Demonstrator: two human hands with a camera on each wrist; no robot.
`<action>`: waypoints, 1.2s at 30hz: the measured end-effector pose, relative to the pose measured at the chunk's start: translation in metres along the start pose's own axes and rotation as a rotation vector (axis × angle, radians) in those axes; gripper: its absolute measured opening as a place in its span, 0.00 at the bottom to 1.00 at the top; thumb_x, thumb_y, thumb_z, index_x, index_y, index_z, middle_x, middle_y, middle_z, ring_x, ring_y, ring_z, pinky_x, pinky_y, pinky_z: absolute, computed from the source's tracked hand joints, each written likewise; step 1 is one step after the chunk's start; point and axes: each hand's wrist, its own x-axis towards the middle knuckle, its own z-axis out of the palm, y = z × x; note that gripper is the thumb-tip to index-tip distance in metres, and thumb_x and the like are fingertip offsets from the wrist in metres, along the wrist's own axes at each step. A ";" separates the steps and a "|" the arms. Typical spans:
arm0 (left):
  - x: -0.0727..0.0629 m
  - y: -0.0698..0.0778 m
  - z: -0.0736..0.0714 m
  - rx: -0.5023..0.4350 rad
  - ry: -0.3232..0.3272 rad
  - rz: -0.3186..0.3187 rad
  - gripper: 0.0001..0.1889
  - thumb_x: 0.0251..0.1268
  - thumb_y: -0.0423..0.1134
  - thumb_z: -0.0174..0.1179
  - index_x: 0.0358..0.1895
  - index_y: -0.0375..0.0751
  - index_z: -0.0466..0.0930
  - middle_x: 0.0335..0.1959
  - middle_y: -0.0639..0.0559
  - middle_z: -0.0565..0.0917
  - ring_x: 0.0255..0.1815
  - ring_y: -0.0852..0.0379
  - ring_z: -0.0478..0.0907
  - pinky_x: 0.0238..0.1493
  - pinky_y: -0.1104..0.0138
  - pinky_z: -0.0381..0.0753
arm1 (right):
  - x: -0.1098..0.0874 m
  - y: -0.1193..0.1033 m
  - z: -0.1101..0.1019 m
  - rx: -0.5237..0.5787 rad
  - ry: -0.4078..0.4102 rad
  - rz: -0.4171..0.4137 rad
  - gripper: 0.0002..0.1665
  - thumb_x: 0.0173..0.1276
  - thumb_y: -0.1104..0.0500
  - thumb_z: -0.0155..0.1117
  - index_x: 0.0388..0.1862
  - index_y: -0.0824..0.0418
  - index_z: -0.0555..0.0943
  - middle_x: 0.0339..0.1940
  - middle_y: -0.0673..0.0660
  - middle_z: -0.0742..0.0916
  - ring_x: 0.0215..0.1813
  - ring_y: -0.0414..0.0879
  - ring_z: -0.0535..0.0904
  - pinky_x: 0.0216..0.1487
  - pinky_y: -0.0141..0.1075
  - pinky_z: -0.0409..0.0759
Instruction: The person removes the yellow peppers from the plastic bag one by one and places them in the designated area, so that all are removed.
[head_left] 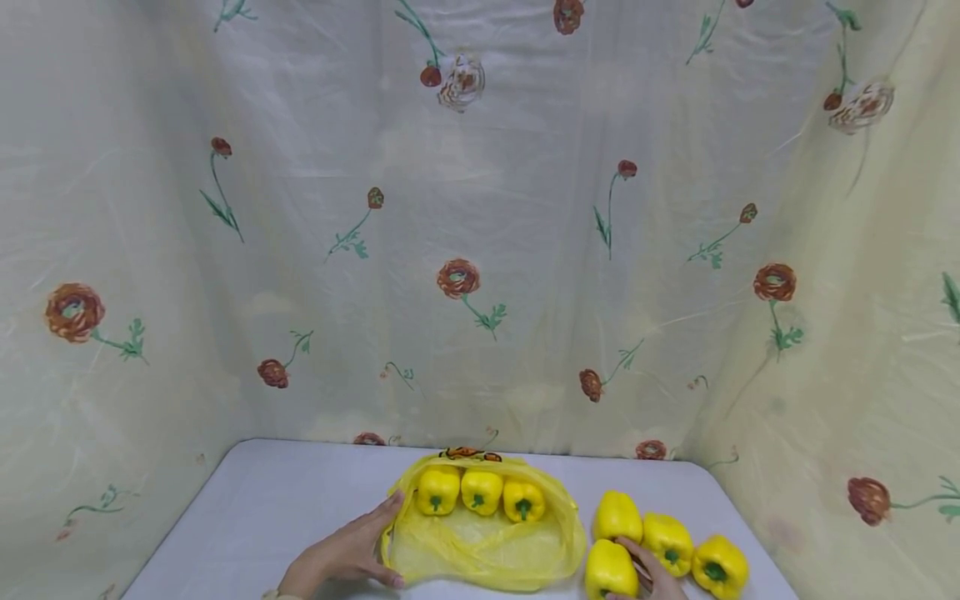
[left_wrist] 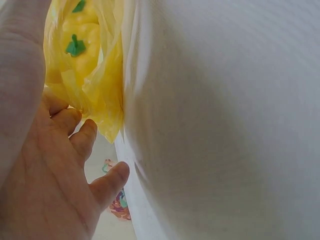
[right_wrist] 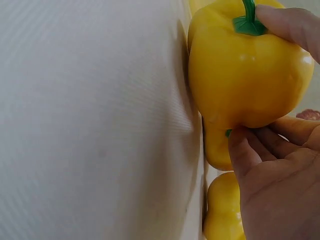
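A yellow plastic bag (head_left: 465, 567) lies on the table with its mouth toward me. Three yellow bell peppers with green stems, among them a middle pepper (head_left: 482, 490), sit in a row at its back. My left hand (head_left: 348, 546) is at the bag's left edge, thumb and fingers spread apart; in the left wrist view, the fingertips (left_wrist: 90, 129) are against the thin plastic. To the right of the bag, my right hand (head_left: 654, 575) grips a yellow bell pepper (right_wrist: 250, 75), thumb by its green stem, fingers against its other side.
Beyond the held pepper stand three more yellow bell peppers: one behind it (head_left: 617, 512), a second pepper (head_left: 663, 537) to the right, and a third pepper (head_left: 723, 560) near the table's right edge. A flower-printed curtain (head_left: 517, 283) surrounds the white table (head_left: 277, 492).
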 end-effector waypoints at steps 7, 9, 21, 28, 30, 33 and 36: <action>-0.002 0.002 -0.001 0.005 0.002 0.016 0.63 0.44 0.64 0.70 0.77 0.37 0.42 0.79 0.39 0.46 0.77 0.37 0.51 0.71 0.41 0.57 | -0.001 0.001 0.000 0.028 0.002 -0.010 0.62 0.45 0.45 0.80 0.73 0.65 0.59 0.72 0.71 0.64 0.70 0.70 0.63 0.64 0.58 0.71; -0.003 0.003 -0.001 0.012 0.003 0.030 0.63 0.45 0.64 0.70 0.77 0.36 0.42 0.79 0.38 0.46 0.77 0.37 0.51 0.70 0.41 0.58 | -0.001 0.001 0.000 0.033 0.002 -0.016 0.62 0.46 0.45 0.80 0.73 0.65 0.58 0.72 0.71 0.64 0.70 0.70 0.63 0.64 0.57 0.71; 0.000 0.003 -0.001 -0.009 -0.009 -0.017 0.63 0.43 0.64 0.71 0.77 0.38 0.43 0.79 0.41 0.47 0.77 0.38 0.51 0.71 0.41 0.56 | 0.004 0.002 0.000 0.023 0.002 -0.004 0.62 0.46 0.45 0.80 0.73 0.69 0.58 0.71 0.73 0.65 0.71 0.71 0.61 0.66 0.58 0.69; 0.001 0.000 -0.001 -0.026 -0.013 -0.015 0.63 0.43 0.64 0.71 0.77 0.39 0.43 0.79 0.40 0.46 0.77 0.37 0.50 0.71 0.39 0.55 | 0.004 0.001 0.000 0.031 -0.012 0.004 0.62 0.47 0.46 0.80 0.73 0.70 0.58 0.71 0.74 0.66 0.70 0.70 0.62 0.66 0.59 0.69; 0.001 -0.001 -0.001 -0.024 -0.012 -0.011 0.63 0.43 0.64 0.71 0.77 0.39 0.43 0.79 0.40 0.46 0.77 0.37 0.50 0.71 0.39 0.55 | 0.004 0.000 0.000 0.030 -0.010 0.005 0.62 0.47 0.46 0.80 0.73 0.70 0.58 0.71 0.74 0.66 0.70 0.70 0.62 0.65 0.59 0.69; 0.000 -0.002 -0.001 -0.023 -0.009 -0.005 0.63 0.44 0.64 0.71 0.77 0.39 0.42 0.79 0.41 0.45 0.77 0.38 0.50 0.72 0.40 0.55 | 0.004 -0.001 0.000 0.025 -0.006 0.003 0.62 0.46 0.45 0.80 0.72 0.70 0.58 0.71 0.74 0.66 0.70 0.70 0.62 0.66 0.59 0.68; 0.000 -0.002 0.000 -0.019 -0.007 0.000 0.63 0.44 0.64 0.71 0.77 0.39 0.42 0.79 0.41 0.45 0.77 0.38 0.50 0.71 0.40 0.55 | 0.004 0.000 0.000 0.019 -0.005 0.000 0.63 0.46 0.44 0.80 0.73 0.69 0.58 0.71 0.73 0.66 0.70 0.70 0.62 0.66 0.59 0.68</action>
